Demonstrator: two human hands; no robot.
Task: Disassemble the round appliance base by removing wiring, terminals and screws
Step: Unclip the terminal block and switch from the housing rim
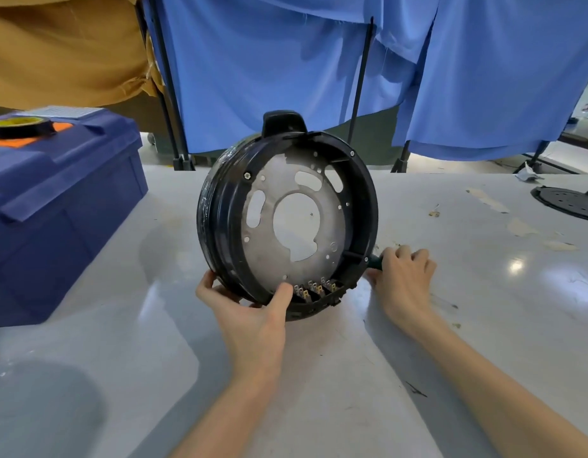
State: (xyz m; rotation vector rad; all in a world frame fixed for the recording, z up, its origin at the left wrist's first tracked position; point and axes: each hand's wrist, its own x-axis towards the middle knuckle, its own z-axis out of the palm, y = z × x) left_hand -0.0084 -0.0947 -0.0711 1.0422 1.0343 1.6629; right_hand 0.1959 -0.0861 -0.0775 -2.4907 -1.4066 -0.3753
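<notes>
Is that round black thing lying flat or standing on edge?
On edge: the base rests rim-down on the table, held by the left hand.

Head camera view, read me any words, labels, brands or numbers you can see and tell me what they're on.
No text can be read.
The white label on the blue box lid: print too blurred to read.
The round stamp on the metal plate of the round appliance base: too small to read.
The green tool handle in the right hand: no marking shows.
</notes>
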